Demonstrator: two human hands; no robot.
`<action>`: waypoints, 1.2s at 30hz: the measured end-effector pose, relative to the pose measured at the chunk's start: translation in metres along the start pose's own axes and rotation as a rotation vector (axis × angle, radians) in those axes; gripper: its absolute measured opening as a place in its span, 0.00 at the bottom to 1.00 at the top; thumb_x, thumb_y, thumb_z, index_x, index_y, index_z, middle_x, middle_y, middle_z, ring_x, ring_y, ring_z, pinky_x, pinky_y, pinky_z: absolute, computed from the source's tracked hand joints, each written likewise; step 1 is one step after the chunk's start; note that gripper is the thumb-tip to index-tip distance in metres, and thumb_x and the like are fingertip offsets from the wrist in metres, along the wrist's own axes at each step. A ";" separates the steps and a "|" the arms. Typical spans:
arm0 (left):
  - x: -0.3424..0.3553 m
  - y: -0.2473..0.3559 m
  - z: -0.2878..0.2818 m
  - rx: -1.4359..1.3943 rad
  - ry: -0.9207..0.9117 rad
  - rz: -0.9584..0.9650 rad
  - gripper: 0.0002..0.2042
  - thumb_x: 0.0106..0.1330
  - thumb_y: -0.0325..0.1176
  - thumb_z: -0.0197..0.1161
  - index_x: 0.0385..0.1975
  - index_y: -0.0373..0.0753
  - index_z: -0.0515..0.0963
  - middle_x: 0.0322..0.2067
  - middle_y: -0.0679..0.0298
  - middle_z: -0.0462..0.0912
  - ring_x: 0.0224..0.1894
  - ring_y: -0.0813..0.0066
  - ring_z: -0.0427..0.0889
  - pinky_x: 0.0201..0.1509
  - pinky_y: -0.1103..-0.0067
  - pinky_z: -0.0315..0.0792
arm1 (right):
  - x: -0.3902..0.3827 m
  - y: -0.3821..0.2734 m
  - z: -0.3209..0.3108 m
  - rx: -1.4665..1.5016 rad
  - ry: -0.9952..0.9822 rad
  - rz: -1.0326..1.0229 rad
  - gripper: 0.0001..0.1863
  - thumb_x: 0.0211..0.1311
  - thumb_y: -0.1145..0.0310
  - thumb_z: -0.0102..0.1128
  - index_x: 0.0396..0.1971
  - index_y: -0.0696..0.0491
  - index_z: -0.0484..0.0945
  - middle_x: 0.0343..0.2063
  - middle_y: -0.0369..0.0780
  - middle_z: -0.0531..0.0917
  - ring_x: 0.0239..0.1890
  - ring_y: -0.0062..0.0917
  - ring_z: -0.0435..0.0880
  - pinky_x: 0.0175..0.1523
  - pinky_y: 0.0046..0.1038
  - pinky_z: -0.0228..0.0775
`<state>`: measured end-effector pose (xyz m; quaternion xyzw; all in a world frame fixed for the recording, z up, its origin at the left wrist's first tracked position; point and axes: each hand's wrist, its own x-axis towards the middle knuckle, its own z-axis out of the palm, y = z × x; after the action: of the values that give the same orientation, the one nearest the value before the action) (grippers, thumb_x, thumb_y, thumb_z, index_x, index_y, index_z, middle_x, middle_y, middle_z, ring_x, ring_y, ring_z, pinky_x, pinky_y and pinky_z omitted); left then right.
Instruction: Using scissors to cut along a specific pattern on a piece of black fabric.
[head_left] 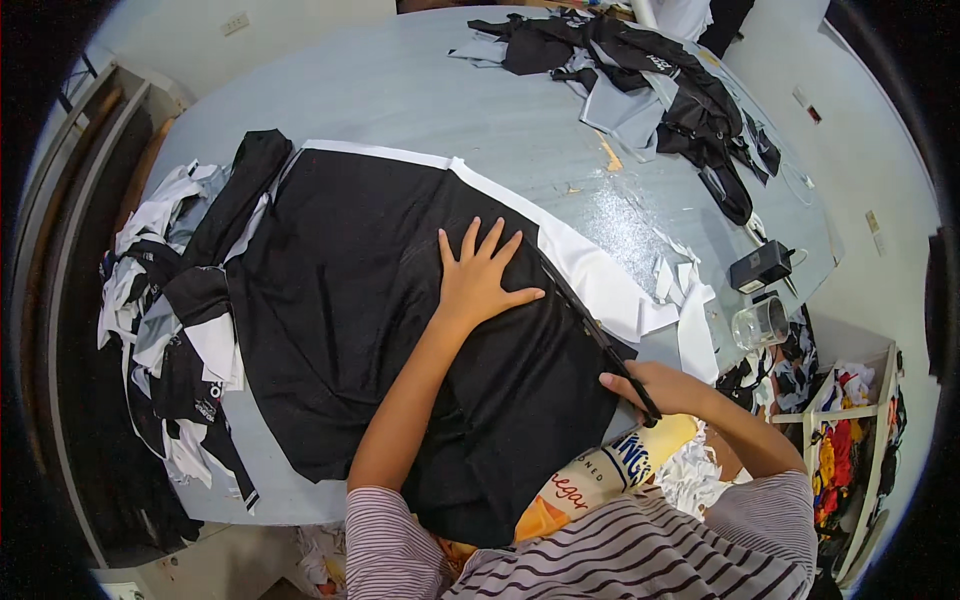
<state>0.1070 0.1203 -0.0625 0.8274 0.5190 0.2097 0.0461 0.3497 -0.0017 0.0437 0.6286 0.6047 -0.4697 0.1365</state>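
Observation:
A large sheet of black cloth (340, 270) lies over the table in front of me, with its near end hanging over the edge. My left hand (480, 275) rests flat on it with the fingers spread. At the cloth's right side, my right hand (650, 388) is closed around what look like long dark shears (590, 325), pointing away from me along the edge. My palm partly hides their handles. White material (590, 275) shows beneath the black cloth along its far and right edges.
Black, white and grey scraps (165, 300) pile up at the left. Dark garments (650, 80) lie at the far right of the grey table (330, 80). A black box-shaped adapter (760, 267) and a clear jar (760, 325) stand at the right edge, near shelves holding coloured cloth (835, 460).

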 end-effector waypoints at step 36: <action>0.002 -0.003 -0.002 -0.055 -0.032 -0.055 0.37 0.48 0.66 0.58 0.58 0.55 0.68 0.64 0.59 0.57 0.68 0.58 0.50 0.65 0.47 0.33 | -0.003 0.008 0.001 0.054 -0.018 0.004 0.29 0.64 0.42 0.43 0.26 0.58 0.68 0.11 0.37 0.72 0.16 0.22 0.77 0.23 0.24 0.67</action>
<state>0.1050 0.1233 -0.0606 0.8145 0.5347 0.2092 0.0830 0.3569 -0.0066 0.0425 0.6290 0.5894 -0.4910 0.1257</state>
